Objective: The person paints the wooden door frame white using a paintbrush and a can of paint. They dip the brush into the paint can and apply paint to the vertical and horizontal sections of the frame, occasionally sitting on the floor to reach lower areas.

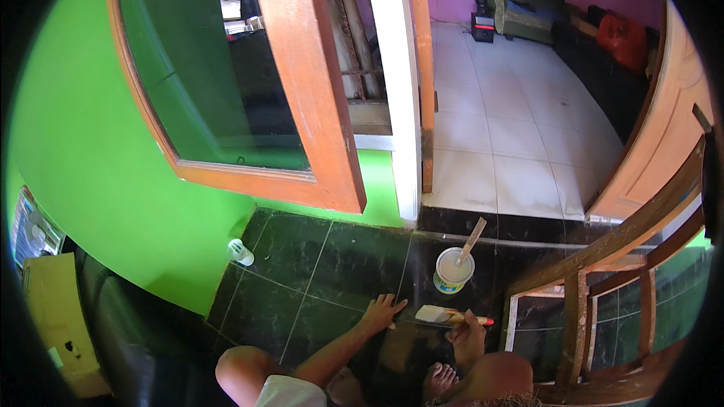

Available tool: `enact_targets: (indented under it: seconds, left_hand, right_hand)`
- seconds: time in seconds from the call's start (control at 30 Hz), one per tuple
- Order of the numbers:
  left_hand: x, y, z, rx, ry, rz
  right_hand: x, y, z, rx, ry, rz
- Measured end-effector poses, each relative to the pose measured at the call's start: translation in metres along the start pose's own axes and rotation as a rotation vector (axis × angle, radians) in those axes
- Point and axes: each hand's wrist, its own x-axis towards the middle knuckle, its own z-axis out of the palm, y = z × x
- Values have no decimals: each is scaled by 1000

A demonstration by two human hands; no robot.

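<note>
The right hand point(467, 334) has its fingers clamped on a paintbrush point(445, 316), which lies low over the dark tiled floor point(317, 271) (bristles pointing left). The left hand point(382, 310) rests flat on the floor just beside it, fingers apart. Beyond stands an open paint can point(454, 269) holding a stir stick point(473, 240).

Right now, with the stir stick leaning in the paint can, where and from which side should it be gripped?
Grip the stir stick by its free upper end, coming from above on the right, since it leans up and right out of the paint can while its lower end sits inside the can.
</note>
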Motion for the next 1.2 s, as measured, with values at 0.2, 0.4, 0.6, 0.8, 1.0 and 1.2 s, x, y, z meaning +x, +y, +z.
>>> enact_targets:
  seconds: [0.2, 0.4, 0.6, 0.8, 1.0, 1.2]
  left_hand:
    - [2, 3, 2, -41, -58, -51]
    - [5, 2, 5, -26, -24, -75]
    - [10, 5, 1, -30, -18, -65]
    - [14, 8, 13, -9, -13, -79]
    - [15, 5, 23, 36, -23, -92]
    - [14, 10, 5, 16, -120, -123]
  right_hand:
    - [-6, -13, 11, -83, -56, 7]
    - [-4, -30, 16, -141, -44, -53]
    - [-2, -46, 20, -53, -140, -100]
    - [4, -53, 21, -2, -252, -166]
    - [-3, -48, 27, 89, -182, -86]
    - [6, -43, 14, 74, -219, -75]
